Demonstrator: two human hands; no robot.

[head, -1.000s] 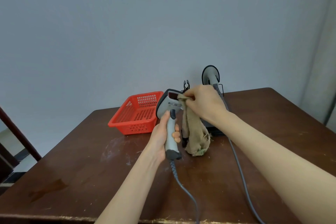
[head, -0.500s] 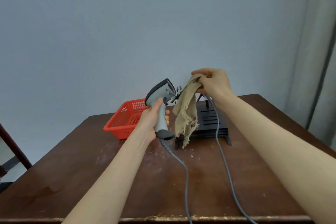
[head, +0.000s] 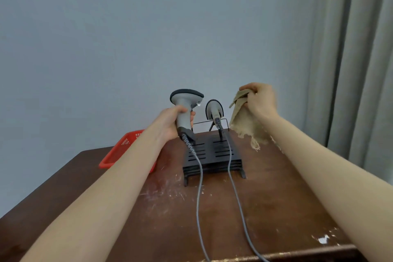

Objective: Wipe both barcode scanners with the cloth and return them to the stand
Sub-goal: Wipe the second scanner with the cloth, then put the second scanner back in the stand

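- Brown wooden table (head: 276, 208), scuffed with pale scratches and white flecks, fills the lower part of the view beneath both bare forearms.
- Black slotted stand (head: 212, 155) sits near the table's far edge, between the two arms.
- Red plastic basket (head: 119, 153) lies on the table left of the stand, partly hidden by the left forearm.
- Beige frayed cloth (head: 244, 123) hangs from the right hand (head: 260, 100), which is clenched around its top, raised to the right of the stand.
- Left hand (head: 172, 123) grips the handle of a grey barcode scanner (head: 185, 108), upright above the stand's left side, its cable trailing down.
- Second scanner (head: 214, 110) rests at the stand's rear right.
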